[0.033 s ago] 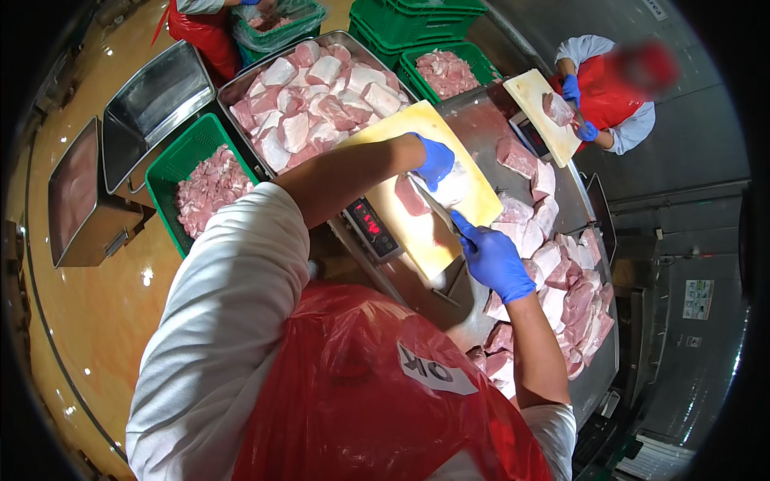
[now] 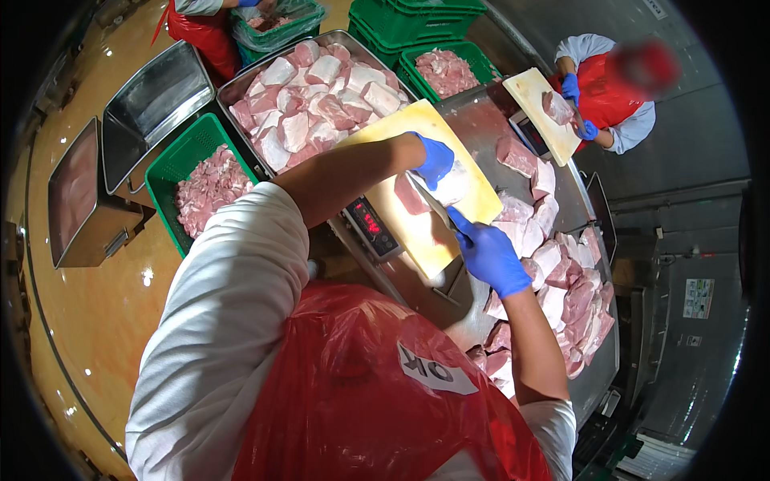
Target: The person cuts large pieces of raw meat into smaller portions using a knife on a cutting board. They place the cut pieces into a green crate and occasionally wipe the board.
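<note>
A piece of raw meat [image 2: 455,186] with a pale fat side lies on the yellowish cutting board [image 2: 390,224]. My blue-gloved left hand [image 2: 434,163] holds it down from its far left side, fingers curled over it. In my gloved right hand [image 2: 493,256] is a knife [image 2: 438,210], its handle mostly hidden by my fingers. The blade lies along the near edge of the pale piece, between it and a pink cut portion [image 2: 411,195]. Overglare blurs the pale piece's surface.
A scale with a lit red display [image 2: 373,228] sits beside the board. Meat chunks [image 2: 561,297] cover the table to the right. A metal tub [image 2: 263,167] of meat blocks and a green crate [image 2: 210,128] of trimmings stand left. Across the table, a co-worker [image 2: 589,96] cuts meat.
My right hand with the knife has shifted slightly up and to the left. My left hand and the meat look unmoved.
</note>
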`<state>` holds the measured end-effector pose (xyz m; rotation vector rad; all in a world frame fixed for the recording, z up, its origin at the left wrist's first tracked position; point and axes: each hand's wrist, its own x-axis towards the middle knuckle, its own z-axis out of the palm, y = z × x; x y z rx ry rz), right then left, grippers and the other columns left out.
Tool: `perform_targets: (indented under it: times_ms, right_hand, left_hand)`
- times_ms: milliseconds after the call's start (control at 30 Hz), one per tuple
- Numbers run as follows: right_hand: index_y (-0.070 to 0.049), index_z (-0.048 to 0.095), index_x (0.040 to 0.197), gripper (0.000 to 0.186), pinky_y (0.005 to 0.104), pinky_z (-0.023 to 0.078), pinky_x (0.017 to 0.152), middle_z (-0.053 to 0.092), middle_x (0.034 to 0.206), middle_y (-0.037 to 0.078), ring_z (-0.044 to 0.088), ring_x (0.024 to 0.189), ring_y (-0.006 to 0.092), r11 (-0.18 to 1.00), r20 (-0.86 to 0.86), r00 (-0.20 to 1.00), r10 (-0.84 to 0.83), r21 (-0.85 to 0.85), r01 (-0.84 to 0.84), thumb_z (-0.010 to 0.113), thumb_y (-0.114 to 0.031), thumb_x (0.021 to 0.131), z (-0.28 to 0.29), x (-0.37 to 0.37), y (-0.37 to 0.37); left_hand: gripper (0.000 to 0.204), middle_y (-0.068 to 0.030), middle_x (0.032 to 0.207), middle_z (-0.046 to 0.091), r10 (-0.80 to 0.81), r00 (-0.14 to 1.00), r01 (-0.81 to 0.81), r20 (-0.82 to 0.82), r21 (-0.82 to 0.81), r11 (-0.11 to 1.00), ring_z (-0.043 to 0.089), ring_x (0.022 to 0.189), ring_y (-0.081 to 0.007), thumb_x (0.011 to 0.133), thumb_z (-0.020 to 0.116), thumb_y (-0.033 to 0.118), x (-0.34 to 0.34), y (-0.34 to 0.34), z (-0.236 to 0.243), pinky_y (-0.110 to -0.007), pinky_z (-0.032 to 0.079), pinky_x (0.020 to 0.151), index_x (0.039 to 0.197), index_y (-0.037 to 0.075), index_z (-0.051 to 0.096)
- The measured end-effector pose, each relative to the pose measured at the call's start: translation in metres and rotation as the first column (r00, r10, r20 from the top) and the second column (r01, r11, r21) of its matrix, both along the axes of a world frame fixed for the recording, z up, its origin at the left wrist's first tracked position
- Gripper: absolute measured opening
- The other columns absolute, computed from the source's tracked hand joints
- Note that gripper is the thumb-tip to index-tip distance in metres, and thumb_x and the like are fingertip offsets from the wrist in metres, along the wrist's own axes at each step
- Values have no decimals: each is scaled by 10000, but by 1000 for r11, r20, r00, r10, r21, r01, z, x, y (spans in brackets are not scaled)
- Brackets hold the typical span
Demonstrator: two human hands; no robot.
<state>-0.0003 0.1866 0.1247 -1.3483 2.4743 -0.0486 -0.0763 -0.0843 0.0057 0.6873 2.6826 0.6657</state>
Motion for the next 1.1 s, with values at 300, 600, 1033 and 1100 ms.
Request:
perform_targets:
  times_ms: [300,600,1033,1100]
  right_hand:
    - [-248,576,1547,552,539,584,799,743,1026,231,730,884,429,997,17,1000,11,-75,-10,584,-145,1004,-10,1,11]
    - [-244,589,1541,542,541,581,735,732,910,216,718,798,419,945,-9,998,67,-320,-67,619,-168,1005,-60,-1,6]
    - [-206,576,1539,512,527,585,705,706,933,170,705,787,393,923,-60,998,-27,-385,2,596,-177,1028,-89,32,17]
    - [-206,569,1544,513,522,587,707,702,934,163,707,790,387,934,-55,998,-41,-356,19,591,-182,1032,-85,33,23]
  left_hand:
    - [249,-115,882,795,-22,998,21,-56,-13,1000,741,839,-319,741,880,287,1,0,-4,-456,567,769,897,101,824]
    - [289,-116,962,802,29,1000,-30,11,26,999,749,928,-311,749,889,279,8,0,3,-454,572,837,944,75,825]
    - [206,-129,859,778,65,997,-64,-32,54,996,734,811,-310,735,837,268,15,-3,4,-445,558,768,843,97,800]
    - [207,-131,861,777,38,998,-35,-45,48,998,733,809,-310,741,834,275,14,-1,5,-446,557,764,842,98,800]
